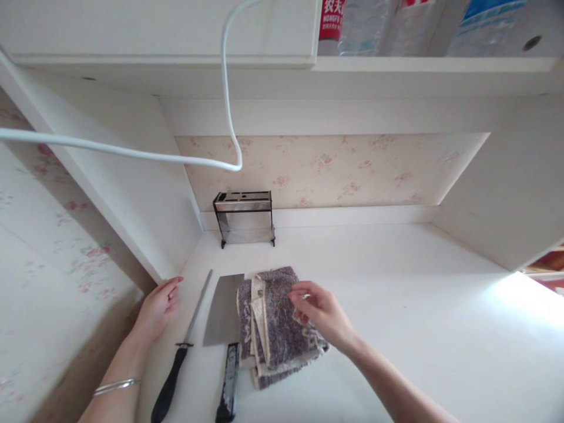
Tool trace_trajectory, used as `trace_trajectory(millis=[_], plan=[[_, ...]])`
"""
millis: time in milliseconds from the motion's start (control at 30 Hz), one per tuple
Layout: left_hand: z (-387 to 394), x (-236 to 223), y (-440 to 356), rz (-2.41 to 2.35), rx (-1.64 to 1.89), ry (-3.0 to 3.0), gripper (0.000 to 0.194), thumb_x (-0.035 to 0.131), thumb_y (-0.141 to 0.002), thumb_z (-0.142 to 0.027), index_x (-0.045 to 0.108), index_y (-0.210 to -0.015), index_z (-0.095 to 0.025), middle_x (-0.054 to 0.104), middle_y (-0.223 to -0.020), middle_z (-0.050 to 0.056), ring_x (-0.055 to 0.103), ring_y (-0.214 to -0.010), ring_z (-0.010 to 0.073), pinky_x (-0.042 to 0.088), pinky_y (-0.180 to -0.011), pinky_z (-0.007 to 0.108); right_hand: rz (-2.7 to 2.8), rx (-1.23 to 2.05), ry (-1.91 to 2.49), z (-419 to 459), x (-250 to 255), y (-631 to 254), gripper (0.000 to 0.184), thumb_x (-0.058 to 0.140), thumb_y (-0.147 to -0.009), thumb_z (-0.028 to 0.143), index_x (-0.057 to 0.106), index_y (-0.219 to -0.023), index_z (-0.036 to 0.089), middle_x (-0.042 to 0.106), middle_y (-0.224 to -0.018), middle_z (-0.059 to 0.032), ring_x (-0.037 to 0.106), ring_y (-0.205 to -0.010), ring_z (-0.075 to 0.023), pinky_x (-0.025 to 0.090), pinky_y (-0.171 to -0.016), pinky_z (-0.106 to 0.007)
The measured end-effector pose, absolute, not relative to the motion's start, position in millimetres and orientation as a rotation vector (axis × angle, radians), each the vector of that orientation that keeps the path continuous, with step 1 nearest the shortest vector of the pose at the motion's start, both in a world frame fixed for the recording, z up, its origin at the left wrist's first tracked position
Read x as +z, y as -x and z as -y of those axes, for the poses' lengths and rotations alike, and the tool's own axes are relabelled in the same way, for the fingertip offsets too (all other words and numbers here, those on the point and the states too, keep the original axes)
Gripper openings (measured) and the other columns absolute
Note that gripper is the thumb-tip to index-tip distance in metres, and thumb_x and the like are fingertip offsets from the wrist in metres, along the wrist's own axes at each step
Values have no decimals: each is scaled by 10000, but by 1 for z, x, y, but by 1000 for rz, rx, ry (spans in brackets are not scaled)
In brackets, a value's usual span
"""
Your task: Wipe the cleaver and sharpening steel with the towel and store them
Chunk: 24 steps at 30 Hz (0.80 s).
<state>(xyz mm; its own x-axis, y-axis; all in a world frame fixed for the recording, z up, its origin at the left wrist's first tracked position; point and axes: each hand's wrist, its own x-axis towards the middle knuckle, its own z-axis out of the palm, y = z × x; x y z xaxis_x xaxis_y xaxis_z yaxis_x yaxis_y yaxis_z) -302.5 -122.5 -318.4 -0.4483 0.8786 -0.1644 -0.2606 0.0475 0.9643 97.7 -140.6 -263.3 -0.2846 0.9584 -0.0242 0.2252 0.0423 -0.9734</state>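
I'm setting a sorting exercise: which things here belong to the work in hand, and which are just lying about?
Likely the work:
brown cloth, at the right hand
cleaver
sharpening rod
perhaps the metal-topped rack

Just lying about:
white cable
bottles on the shelf

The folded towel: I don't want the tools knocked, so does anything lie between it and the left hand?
Yes: the black-handled sharpening steel, nearer the left hand, and then the cleaver, close against the left side of the folded towel. Nothing visible stands between the right hand and the towel.
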Motion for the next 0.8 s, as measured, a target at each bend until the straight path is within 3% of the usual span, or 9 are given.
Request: trace_trajectory(millis=[67,167,300,500,800], plan=[[122,-319,301,-1407,1562,-680,319,720,-637,-334,630,-877,-144,318,-511,-96,224,-377,13,138,-351,166,1559,1075,1348,129,-274,-127,358,471,-841,504,615,-922,187,619,-651,-4,510,-495,-109,377,-473,-215],[122,-321,301,-1412,1575,-668,318,723,-627,-334,632,-865,-142,283,-504,-102,218,-379,17,138,-348,166,1601,715,1581,116,-298,-169,385,447,-845,528,628,-795,192,551,-538,11,501,-514,-127,354,-512,-228],[123,-323,301,-1404,1606,-674,308,732,-626,-333,638,-847,-139,267,-501,-103,214,-380,18,146,-338,164,1801,559,1760,110,-320,-196,352,417,-865,480,653,-796,229,618,-617,2,561,-606,-148,348,-560,-231],[127,-325,298,-1402,1652,-701,291,742,-618,-319,645,-835,-151,280,-497,-99,233,-388,22,175,-335,152,2070,467,1799,115,-313,-187,262,432,-877,413,654,-888,275,692,-822,4,617,-759,-161,336,-612,-230],[126,-327,298,-1458,1646,-735,287,701,-631,-309,637,-857,-145,291,-487,-97,239,-382,32,183,-326,147,2080,487,1818,116,-309,-188,261,421,-890,391,649,-911,264,692,-866,-3,614,-795,-155,343,-646,-231]])
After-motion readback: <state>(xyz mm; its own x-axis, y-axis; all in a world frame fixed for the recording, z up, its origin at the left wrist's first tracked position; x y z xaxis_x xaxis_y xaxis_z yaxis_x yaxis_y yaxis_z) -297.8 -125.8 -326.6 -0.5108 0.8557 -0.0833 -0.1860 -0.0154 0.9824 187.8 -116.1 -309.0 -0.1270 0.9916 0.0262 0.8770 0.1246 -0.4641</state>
